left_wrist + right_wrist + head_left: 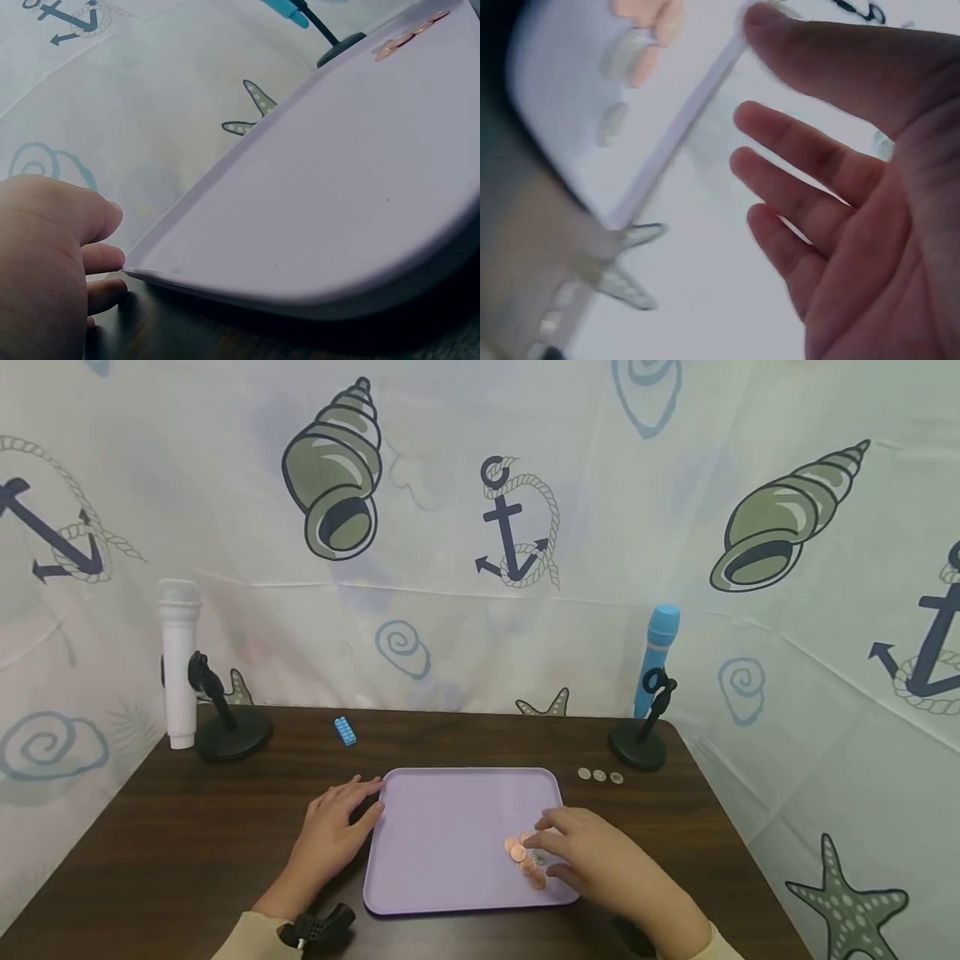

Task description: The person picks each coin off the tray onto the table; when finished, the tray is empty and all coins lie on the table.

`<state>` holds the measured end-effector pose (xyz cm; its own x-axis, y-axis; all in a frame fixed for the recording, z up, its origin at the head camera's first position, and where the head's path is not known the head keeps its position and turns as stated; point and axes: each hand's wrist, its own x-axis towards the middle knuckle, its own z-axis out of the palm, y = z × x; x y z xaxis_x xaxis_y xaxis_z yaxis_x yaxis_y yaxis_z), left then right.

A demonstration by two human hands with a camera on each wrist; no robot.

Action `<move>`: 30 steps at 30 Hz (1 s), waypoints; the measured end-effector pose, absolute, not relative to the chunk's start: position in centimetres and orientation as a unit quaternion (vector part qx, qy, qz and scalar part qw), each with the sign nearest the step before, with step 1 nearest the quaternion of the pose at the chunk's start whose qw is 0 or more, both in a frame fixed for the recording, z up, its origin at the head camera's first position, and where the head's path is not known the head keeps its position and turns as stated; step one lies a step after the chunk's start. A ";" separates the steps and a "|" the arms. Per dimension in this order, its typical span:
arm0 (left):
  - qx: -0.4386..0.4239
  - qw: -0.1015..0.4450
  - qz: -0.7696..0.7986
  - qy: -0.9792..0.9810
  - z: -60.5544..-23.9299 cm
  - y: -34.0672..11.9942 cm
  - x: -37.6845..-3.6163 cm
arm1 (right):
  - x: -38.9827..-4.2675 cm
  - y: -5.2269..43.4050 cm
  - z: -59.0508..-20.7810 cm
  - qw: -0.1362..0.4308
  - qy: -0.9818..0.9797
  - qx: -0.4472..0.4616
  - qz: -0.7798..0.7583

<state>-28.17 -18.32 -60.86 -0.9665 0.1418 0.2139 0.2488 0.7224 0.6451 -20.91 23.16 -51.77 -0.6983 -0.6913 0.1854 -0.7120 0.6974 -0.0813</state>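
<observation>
A shallow lilac tray (450, 843) lies on the dark wooden table. Against its left rim rest the fingertips of my left hand (336, 827), fingers extended; the left wrist view shows them right at the tray's corner. Over the tray's right side hovers my right hand (592, 856), its fingers loosely bent and apart with nothing held. Just beneath those fingers is a small cluster of copper coins (518, 853). Among them sit silver coins (613, 124), seen blurred in the right wrist view. My right hand hides part of the cluster and the tray's right rim.
Three silver coins (599, 775) lie in a row behind the tray's right corner. A blue toy brick (345, 731) is at the back left. A white microphone (180, 668) and a blue microphone (657, 652) stand in black stands at the rear corners.
</observation>
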 end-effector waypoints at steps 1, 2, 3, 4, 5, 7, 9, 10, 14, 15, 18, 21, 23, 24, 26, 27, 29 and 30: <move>-0.105 0.075 -0.358 -0.925 -60.9 -18.3 -28.2 | -20.8 22.7 -51.6 0.076 -0.919 0.385 0.047; -0.104 0.075 -0.357 -0.925 -60.9 -18.3 -28.2 | -20.8 22.3 -51.5 0.077 -0.920 0.384 0.030; -0.103 0.074 -0.357 -0.925 -60.8 -18.2 -28.2 | -20.7 22.0 -51.4 0.077 -0.920 0.384 0.021; -0.103 0.072 -0.357 -0.925 -60.8 -18.2 -28.2 | -20.6 21.9 -51.5 0.077 -0.920 0.385 0.015; -0.104 0.071 -0.358 -0.925 -60.8 -18.2 -28.2 | -20.6 21.7 -51.6 0.076 -0.921 0.382 0.011; -0.104 0.070 -0.358 -0.925 -60.8 -18.2 -28.2 | -20.7 21.7 -51.9 0.072 -0.922 0.380 0.008; -0.105 0.074 -0.359 -0.925 -60.8 -18.2 -28.2 | -20.9 21.7 -52.3 0.062 -0.924 0.376 0.010; -0.106 0.076 -0.359 -0.924 -60.8 -18.2 -28.2 | -21.1 21.7 -52.5 0.055 -0.925 0.375 0.012; -0.105 0.084 -0.357 -0.924 -60.9 -18.3 -28.1 | -21.7 21.5 -53.6 0.028 -0.926 0.374 0.034; -0.105 0.083 -0.356 -0.925 -61.0 -18.3 -28.1 | -21.9 21.5 -53.9 0.029 -0.926 0.376 0.035; -0.104 0.079 -0.356 -0.925 -60.9 -18.3 -28.2 | -22.2 21.5 -54.5 0.048 -0.922 0.383 0.032; -0.102 0.077 -0.359 -0.925 -60.9 -18.3 -28.2 | -22.4 21.5 -54.6 0.068 -0.916 0.394 0.028; -0.099 0.075 -0.361 -0.924 -61.0 -18.3 -28.2 | -22.4 21.5 -54.6 0.067 -0.913 0.401 0.032; -0.099 0.075 -0.361 -0.924 -61.0 -18.3 -28.3 | -22.5 21.6 -54.6 0.063 -0.912 0.403 0.035; -0.098 0.073 -0.361 -0.925 -61.0 -18.3 -28.4 | -22.5 21.6 -54.5 0.052 -0.911 0.407 0.040; -0.099 0.073 -0.360 -0.925 -61.0 -18.3 -28.4 | -22.5 21.6 -54.6 0.047 -0.911 0.407 0.042; -0.098 0.071 -0.359 -0.926 -61.0 -18.3 -28.5 | -22.6 21.6 -54.7 0.043 -0.910 0.410 0.038; -0.099 0.070 -0.358 -0.926 -61.0 -18.3 -28.5 | -22.6 21.6 -54.8 0.044 -0.910 0.410 0.038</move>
<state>-28.51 -18.32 -60.99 -0.9707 0.1322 0.2008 0.2329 0.7244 0.6488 -22.60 21.64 -54.76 -0.6595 -0.7435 0.1109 -0.7502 0.6604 -0.0336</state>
